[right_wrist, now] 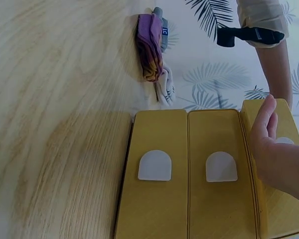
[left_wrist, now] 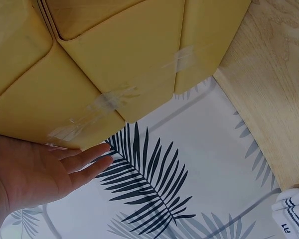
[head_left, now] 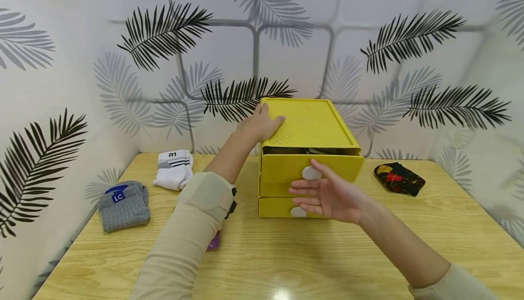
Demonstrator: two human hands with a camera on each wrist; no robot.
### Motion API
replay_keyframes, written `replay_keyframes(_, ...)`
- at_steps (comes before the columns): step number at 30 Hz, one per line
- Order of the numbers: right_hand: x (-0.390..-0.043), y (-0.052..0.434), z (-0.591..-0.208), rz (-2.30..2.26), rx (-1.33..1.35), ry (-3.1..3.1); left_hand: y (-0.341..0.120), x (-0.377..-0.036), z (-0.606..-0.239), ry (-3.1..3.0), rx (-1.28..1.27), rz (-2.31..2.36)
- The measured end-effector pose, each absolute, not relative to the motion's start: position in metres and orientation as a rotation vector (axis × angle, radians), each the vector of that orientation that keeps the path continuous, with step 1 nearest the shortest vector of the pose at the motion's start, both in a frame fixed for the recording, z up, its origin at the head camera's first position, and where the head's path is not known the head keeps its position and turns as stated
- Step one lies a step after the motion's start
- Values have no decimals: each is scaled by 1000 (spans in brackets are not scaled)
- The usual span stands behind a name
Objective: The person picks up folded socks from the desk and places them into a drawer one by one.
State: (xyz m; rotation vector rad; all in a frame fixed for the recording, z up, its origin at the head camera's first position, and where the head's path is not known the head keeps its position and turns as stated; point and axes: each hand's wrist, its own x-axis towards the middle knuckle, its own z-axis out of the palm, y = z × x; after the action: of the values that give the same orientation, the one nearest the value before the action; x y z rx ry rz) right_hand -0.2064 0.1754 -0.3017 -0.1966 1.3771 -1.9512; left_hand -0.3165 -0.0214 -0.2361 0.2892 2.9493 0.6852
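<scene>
A yellow drawer box [head_left: 307, 120] stands on the table, its top drawer [head_left: 274, 175] pulled partly out, with something dark showing in the gap. My left hand [head_left: 258, 124] rests at the box's upper left edge, thumb over the top. In the left wrist view its fingers lie extended by the taped yellow side panel [left_wrist: 144, 59]. My right hand [head_left: 333, 195] is in front of the drawer fronts, fingers stretched out, holding nothing. Its thumb tip is at the white handle [head_left: 311, 173] of the top drawer. Two lower drawer fronts [right_wrist: 157, 211] show white handles in the right wrist view.
Folded grey socks [head_left: 124, 211] and white socks [head_left: 173, 170] lie on the table [head_left: 286, 254] left of the box. Black socks with red and yellow patches [head_left: 399, 179] lie to its right. Purple socks [right_wrist: 150, 47] are mostly hidden behind the left forearm in the head view.
</scene>
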Motion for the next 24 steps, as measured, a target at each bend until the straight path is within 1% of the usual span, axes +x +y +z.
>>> replay_keyframes(10,-224,172,-299,-2004,-132,1344,-21,-319,-237,2968,287,669)
replay_keyframes(16,-226,171,-300,-1997,-130,1365,-22,-320,-236,2967,283,660)
replay_keyframes(20,-221,172,-311,-1959,-150,1391,-22,-320,-236,2964,285,661)
replay_keyframes(24,-216,176,-329,-1911,-135,1357,-22,-321,-236,2960,299,661)
